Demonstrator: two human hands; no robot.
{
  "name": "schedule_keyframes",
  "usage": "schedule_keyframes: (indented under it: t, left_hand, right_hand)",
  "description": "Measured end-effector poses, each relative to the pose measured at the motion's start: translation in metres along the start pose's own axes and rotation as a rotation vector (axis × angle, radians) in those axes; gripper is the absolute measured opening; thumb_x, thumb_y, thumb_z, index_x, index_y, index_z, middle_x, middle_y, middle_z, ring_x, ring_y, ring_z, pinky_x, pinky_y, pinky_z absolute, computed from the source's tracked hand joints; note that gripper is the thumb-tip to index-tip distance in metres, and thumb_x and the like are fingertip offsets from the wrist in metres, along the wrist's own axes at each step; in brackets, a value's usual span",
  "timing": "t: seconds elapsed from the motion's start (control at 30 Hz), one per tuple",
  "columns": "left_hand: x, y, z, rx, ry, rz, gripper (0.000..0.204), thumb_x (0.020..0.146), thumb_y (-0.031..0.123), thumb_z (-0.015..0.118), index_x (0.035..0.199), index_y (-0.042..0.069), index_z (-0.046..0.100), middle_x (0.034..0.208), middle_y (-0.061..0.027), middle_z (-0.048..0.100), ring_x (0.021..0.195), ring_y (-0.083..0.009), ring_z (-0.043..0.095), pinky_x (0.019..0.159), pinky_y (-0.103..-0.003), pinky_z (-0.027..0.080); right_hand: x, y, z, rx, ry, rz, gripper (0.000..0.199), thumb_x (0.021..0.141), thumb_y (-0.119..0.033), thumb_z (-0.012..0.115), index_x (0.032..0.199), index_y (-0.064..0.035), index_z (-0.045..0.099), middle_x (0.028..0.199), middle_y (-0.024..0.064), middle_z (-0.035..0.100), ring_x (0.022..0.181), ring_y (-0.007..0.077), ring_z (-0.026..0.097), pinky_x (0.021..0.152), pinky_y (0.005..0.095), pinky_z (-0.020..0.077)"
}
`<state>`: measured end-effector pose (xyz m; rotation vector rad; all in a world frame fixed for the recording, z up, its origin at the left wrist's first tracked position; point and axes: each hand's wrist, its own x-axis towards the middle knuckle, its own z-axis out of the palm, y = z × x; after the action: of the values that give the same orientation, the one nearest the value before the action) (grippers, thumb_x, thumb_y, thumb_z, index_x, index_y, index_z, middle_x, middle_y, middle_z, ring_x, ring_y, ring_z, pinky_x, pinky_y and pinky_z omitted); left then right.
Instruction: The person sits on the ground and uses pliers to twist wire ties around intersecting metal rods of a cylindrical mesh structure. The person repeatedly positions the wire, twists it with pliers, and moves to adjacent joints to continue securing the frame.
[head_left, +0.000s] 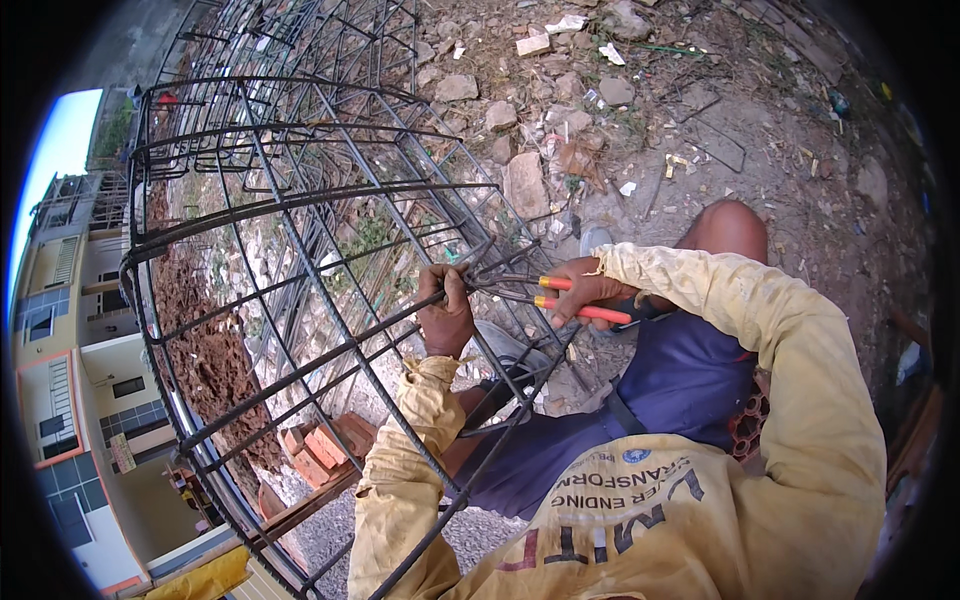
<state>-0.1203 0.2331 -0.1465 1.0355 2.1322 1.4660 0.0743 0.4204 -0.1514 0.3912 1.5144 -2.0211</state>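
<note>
At the rebar cage's (284,203) near side, your left hand (445,310) grips a bar and your right hand (585,290) closes around the pliers (546,301); probably best to brace the joint and work squarely. Their jaws point left at it, long axis nearly level, handles dipping slightly rightward.

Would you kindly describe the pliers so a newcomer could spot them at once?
Find the large cage of dark steel bars filling much of the left. At its right side, near mid-picture, the right hand grips the pliers. Their bright red-and-yellow handles stand out from the dark bars.
</note>
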Motion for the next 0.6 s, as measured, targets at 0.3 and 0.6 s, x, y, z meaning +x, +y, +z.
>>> schedule_keyframes:
  t: [0.3,0.6]
  left_hand:
    - [-0.003,-0.001,-0.003,0.11,-0.014,0.005,0.023,0.099,0.019,0.053,0.087,0.0,0.047,0.085,-0.0173,0.068,0.074,-0.0156,0.061,0.065,-0.032,0.049]
    - [-0.003,-0.006,0.001,0.032,0.037,-0.034,0.022,0.099,0.017,0.052,0.087,0.001,0.044,0.083,-0.0129,0.063,0.086,-0.0182,0.064,0.069,-0.031,0.049]
  right_hand:
    - [0.007,0.033,0.007,-0.872,0.599,-0.372,0.055,0.086,-0.051,0.06,0.112,-0.0025,0.059,0.084,0.0209,0.065,0.081,0.0405,0.066,0.077,0.0468,0.0525]
    - [0.077,0.048,-0.041,-0.88,0.425,-0.368,0.034,0.086,-0.046,0.064,0.099,-0.0145,0.065,0.085,0.0139,0.068,0.083,0.0354,0.067,0.073,0.0457,0.0512]
